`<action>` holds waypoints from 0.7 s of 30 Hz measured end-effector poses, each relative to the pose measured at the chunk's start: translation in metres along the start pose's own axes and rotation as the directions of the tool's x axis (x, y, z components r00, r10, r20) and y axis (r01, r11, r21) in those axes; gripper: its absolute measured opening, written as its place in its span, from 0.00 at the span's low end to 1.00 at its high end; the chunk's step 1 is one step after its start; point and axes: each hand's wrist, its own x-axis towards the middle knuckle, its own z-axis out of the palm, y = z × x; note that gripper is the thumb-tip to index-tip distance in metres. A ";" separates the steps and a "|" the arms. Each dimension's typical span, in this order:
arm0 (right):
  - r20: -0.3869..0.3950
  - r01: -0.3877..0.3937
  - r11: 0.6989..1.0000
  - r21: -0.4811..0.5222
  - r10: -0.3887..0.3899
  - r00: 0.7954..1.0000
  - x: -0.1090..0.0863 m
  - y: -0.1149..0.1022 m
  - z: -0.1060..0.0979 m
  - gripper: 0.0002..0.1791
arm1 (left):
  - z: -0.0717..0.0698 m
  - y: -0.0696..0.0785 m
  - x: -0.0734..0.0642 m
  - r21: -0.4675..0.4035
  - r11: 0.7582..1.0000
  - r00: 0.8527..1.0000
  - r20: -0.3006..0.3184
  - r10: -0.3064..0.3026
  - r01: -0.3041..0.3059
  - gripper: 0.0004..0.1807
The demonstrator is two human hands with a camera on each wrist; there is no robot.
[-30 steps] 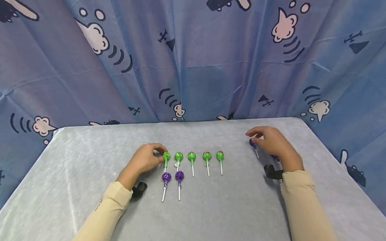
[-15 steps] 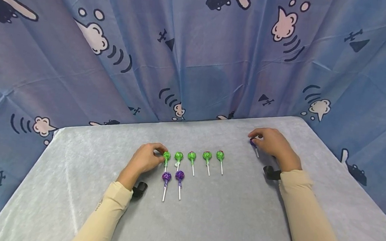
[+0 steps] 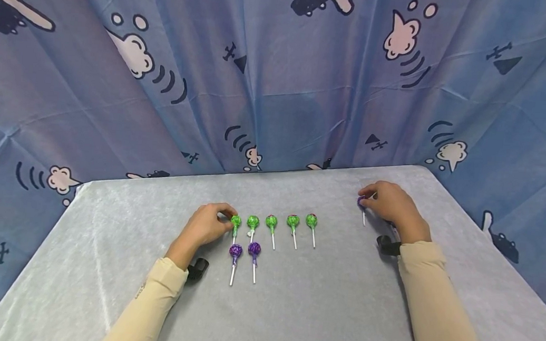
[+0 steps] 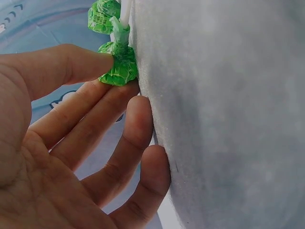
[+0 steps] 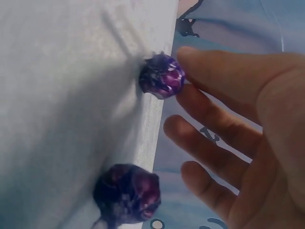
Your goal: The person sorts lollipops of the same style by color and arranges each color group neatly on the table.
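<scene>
My left hand (image 3: 205, 224) pinches the head of the leftmost green lollipop (image 3: 235, 221) between thumb and fingers; in the left wrist view that green lollipop (image 4: 120, 67) sits under the thumb tip. At the right, my right hand (image 3: 389, 204) holds a purple lollipop (image 3: 360, 201) by its head, stick pointing toward me. The right wrist view shows this purple lollipop (image 5: 163, 76) at the thumb and finger tips, the other fingers loosely bent. A second purple lollipop (image 5: 127, 194) lies nearby, mostly hidden under the right wrist in the head view.
More green lollipops (image 3: 271, 221) continue the row to the right of the left hand. Two purple lollipops (image 3: 254, 249) lie below the row's left end. The table has a pale grey cloth (image 3: 311, 310), and a blue patterned curtain (image 3: 296, 114) hangs behind it.
My right hand has shifted slightly right with its purple lollipop, whose stick now points more straight toward me. The left hand stays in place on the green lollipop.
</scene>
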 end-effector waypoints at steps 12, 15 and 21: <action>-0.014 -0.051 0.998 0.048 0.051 0.999 -0.001 0.014 0.000 0.18 | 0.000 -0.001 0.000 0.002 1.000 1.000 -0.002 0.005 -0.005 0.12; -0.010 -0.028 0.998 0.054 0.029 1.000 -0.003 0.018 -0.002 0.19 | 0.000 -0.001 0.000 0.001 1.000 1.000 -0.001 0.005 -0.005 0.12; 0.024 0.009 0.998 0.062 -0.011 1.000 -0.006 0.024 -0.004 0.23 | 0.000 -0.001 0.000 0.000 1.000 1.000 -0.001 0.003 -0.003 0.13</action>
